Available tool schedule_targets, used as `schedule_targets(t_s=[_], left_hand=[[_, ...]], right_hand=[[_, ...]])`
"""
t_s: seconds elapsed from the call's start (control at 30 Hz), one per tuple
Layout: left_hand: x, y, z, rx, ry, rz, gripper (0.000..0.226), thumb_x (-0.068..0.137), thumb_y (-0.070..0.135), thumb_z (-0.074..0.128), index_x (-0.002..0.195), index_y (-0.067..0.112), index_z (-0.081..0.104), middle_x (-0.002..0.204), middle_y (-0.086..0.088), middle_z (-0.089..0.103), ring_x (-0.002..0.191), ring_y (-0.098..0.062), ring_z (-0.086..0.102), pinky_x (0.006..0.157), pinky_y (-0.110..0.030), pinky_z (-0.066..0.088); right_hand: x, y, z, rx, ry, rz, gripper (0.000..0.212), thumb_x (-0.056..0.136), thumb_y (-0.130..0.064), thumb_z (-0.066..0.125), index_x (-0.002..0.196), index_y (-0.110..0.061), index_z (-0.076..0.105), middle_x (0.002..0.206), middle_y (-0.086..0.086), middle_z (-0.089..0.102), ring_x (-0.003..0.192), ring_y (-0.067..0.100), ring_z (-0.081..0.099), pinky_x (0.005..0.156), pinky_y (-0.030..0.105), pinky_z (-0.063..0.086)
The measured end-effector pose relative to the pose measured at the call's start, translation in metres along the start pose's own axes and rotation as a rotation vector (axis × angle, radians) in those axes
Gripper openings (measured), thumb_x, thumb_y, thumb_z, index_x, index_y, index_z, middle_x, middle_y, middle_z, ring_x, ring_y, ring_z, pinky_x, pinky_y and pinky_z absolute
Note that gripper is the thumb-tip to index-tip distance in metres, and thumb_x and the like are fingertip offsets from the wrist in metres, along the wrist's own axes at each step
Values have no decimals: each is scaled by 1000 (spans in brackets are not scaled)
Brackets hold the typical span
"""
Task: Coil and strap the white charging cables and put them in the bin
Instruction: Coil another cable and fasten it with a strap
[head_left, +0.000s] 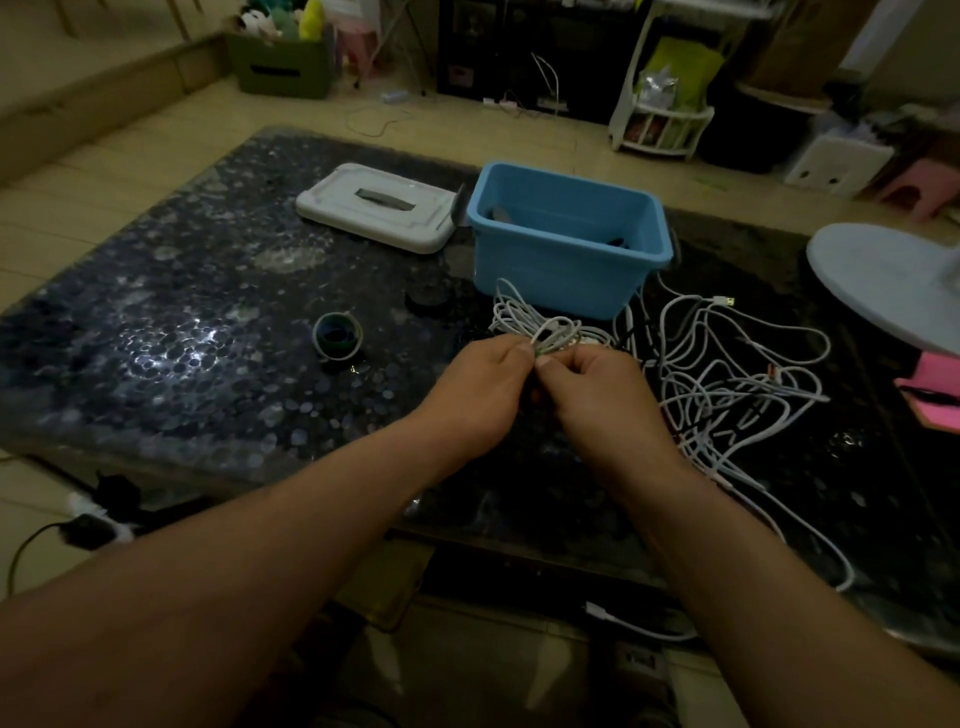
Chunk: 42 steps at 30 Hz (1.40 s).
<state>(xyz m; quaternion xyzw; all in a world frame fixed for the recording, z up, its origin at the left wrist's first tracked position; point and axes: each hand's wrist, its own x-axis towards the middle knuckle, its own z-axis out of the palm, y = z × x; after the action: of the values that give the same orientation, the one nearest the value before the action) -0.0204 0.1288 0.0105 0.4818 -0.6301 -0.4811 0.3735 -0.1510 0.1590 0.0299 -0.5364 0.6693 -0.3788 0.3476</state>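
Observation:
My left hand (480, 387) and my right hand (597, 400) meet above the dark table, both pinching a coiled white cable (540, 325) at its near end. The coil's loops stick out away from me, toward the blue bin (566, 241). The bin stands open just behind the coil, with something dark inside it. A tangle of loose white cables (727, 384) lies on the table to the right of my right hand. A roll of strap tape (336, 336) sits on the table left of my hands.
The bin's grey lid (379, 205) lies flat to the bin's left. A white round lamp base (893, 286) and pink items (930, 395) sit at the right edge. One cable end (602, 613) hangs off the near table edge.

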Motion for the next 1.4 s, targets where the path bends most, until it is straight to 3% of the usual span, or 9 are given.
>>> schedule_targets(t_s=[0.1,0.3,0.4,0.5,0.73,0.9,1.1,1.27,1.4], left_hand=[[1,1,4,-1,51,6,33,108,13,44,78,8,57,74,-7,55,69,-13,49,66,-35,41],[-1,8,-1,-182,99,-68,37,103,23,43,101,0,73,93,-15,75,90,-29,70,83,-45,57],[-4,18,-3,-282,91,-84,33,105,14,42,97,14,73,63,9,64,60,-3,58,59,-21,47],[-3,25,-7,-366,81,-102,30,103,9,41,120,10,66,58,5,54,48,-4,47,43,-18,37],[3,31,-21,-562,-132,-161,40,108,16,40,146,20,52,57,2,42,46,-10,31,40,-22,23],[0,35,-25,-574,-190,-144,35,112,23,39,144,15,53,61,0,43,50,-13,31,41,-23,24],[-4,38,-14,-295,-10,-100,22,112,28,42,121,10,49,90,-11,63,68,-19,63,57,-37,62],[-9,18,-9,300,83,320,11,99,15,58,108,14,51,102,-2,57,87,-15,58,77,-42,53],[-10,10,-10,482,128,411,13,98,17,60,108,15,52,108,-1,55,91,-17,56,79,-44,51]], right_hand=[[1,4,6,76,44,29,33,99,-31,64,79,-8,76,77,9,76,78,31,73,78,50,61],[-1,10,6,336,52,87,15,101,-24,70,99,-11,77,93,3,81,89,16,76,91,39,62],[-1,9,7,414,37,42,14,101,-22,70,103,-10,78,98,4,81,98,19,77,99,44,59],[-3,8,12,554,17,12,16,102,-19,67,101,-6,76,96,12,80,97,27,77,102,50,58],[-4,0,12,797,-164,-39,26,99,-25,60,103,-2,72,91,14,73,84,28,69,85,49,56],[-2,-3,10,834,-120,-49,24,95,-21,63,102,2,67,82,13,70,73,28,67,72,47,60],[1,-1,10,737,13,7,16,104,-13,63,92,-5,68,77,9,70,63,21,66,56,35,55],[6,2,9,734,61,99,16,103,-18,66,97,-8,76,98,14,80,91,27,77,84,44,61],[4,5,13,731,58,174,17,99,-22,71,99,-7,78,102,16,80,102,33,77,101,54,58]])
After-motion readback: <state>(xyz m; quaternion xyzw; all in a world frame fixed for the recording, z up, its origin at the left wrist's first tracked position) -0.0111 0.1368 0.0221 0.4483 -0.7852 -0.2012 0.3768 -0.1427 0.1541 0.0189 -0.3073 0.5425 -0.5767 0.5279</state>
